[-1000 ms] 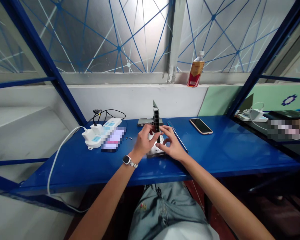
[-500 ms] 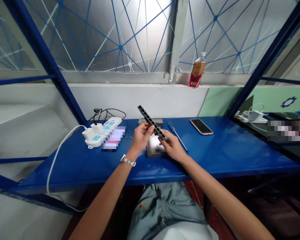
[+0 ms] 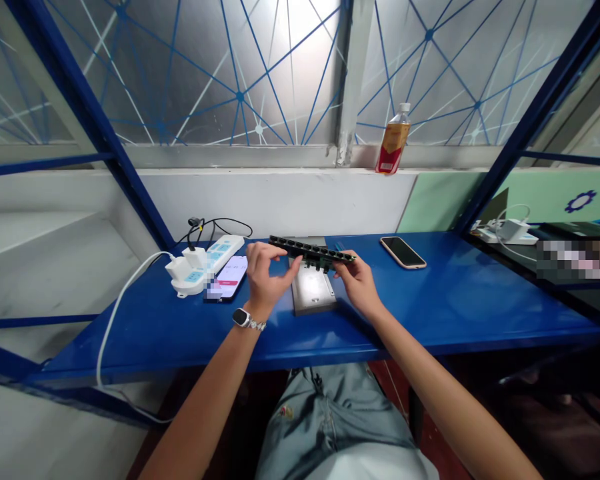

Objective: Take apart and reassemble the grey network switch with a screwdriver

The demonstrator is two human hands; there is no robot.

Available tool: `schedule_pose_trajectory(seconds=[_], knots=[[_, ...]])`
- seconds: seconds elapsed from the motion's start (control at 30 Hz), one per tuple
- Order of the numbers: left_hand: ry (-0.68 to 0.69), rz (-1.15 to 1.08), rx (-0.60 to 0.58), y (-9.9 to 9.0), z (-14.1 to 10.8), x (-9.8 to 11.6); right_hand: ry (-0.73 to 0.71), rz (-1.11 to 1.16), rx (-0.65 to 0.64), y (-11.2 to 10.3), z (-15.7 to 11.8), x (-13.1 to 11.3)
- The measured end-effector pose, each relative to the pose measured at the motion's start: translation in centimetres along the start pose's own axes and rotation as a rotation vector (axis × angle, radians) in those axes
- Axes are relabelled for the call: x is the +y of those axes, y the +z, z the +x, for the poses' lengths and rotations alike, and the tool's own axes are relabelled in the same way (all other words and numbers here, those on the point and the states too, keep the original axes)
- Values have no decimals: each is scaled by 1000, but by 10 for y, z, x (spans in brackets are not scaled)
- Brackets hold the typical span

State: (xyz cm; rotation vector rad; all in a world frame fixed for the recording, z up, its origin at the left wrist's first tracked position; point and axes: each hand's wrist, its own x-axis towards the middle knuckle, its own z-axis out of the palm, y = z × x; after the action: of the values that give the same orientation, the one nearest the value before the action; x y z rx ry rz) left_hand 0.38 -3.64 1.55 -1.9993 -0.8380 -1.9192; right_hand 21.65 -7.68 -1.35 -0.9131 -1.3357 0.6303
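Above the desk, a long narrow dark circuit board with a row of square openings is held up nearly level. My left hand grips its left part, the thumb reaching to the components on the lower edge. At the other end, my right hand pinches the board between thumb and fingers. Beneath them a flat grey metal case lies on the desk, partly covered by the board. Behind the right hand only the teal handle of a screwdriver shows; its shaft is mostly hidden.
The blue desk carries a white power strip with plugs and cables at left, beside a lit phone. A dark-screened phone lies to the right. A drink bottle stands on the window ledge. Blue frame posts flank the desk.
The circuit board has turned from a steep slant to nearly level. My left hand has shifted slightly left and rolled, bringing a watch face into view; my right hand has moved right.
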Motion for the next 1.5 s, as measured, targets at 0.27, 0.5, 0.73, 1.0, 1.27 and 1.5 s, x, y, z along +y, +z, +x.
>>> schedule_pose_trajectory(seconds=[0.27, 0.5, 0.73, 1.0, 1.27, 1.5], knots=[[-253, -339, -112, -1, 2, -3, -75, -2, -61, -3, -4, 1], [-261, -629, -126, 4, -6, -2, -135, 62, -68, -2, -6, -1], [-85, -481, -295, -1, -2, -1, -140, 16, 10, -6, -4, 0], [137, -281, -419, 0, -1, 3, -132, -40, 86, -10, -2, -1], [247, 53, -585, 1, -4, 4, -214, -170, 22, -12, -3, -1], [-98, -61, -482, 7, -10, 0, -291, -271, 203, -16, -1, 0]])
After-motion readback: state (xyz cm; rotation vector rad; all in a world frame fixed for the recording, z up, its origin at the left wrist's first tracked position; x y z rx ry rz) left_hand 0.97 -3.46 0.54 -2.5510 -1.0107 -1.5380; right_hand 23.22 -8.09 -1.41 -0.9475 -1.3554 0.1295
